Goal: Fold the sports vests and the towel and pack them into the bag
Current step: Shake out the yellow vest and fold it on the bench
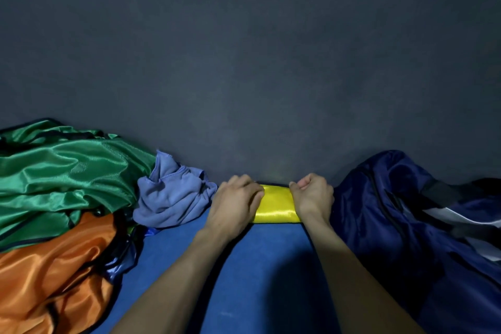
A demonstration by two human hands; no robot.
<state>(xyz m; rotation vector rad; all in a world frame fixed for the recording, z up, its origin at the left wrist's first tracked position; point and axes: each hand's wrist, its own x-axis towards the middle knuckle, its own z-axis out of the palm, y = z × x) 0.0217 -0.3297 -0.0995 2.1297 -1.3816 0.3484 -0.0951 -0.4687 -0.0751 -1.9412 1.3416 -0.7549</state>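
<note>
A shiny yellow vest, folded into a narrow strip, lies on the blue surface against the dark wall. My left hand grips its left end with curled fingers, and my right hand grips its right end in a fist. A crumpled light-blue towel lies just left of my left hand. Further left, a green vest is heaped over an orange vest. The dark navy bag lies at the right, touching my right wrist, its zip open.
The blue surface runs between my forearms toward me. A dark grey wall rises straight behind everything. A scrap of shiny dark-blue fabric pokes out beside the orange vest.
</note>
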